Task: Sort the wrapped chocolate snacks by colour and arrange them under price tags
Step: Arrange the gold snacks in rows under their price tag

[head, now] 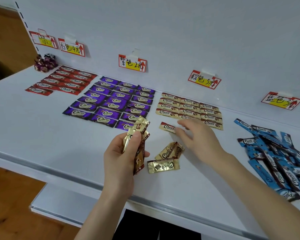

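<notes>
The shelf (42,118) is white. The red snacks (62,80) and purple snacks (109,103) carry pale "Choco" lettering. The gold snacks (189,108) are cream-gold with a dark brown band and black lettering, and the blue snacks (280,158) have dark brown ends. Each price tag (132,64) is white and red-edged, with a yellow patch, black handwriting and a red arrow.

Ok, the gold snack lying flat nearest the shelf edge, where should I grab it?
Probably pinch the gold snack across its narrow width at mid-length, coming from above on the near side. It lies flat, long sides running left to right, and two other snacks crowd its far edge.
</notes>
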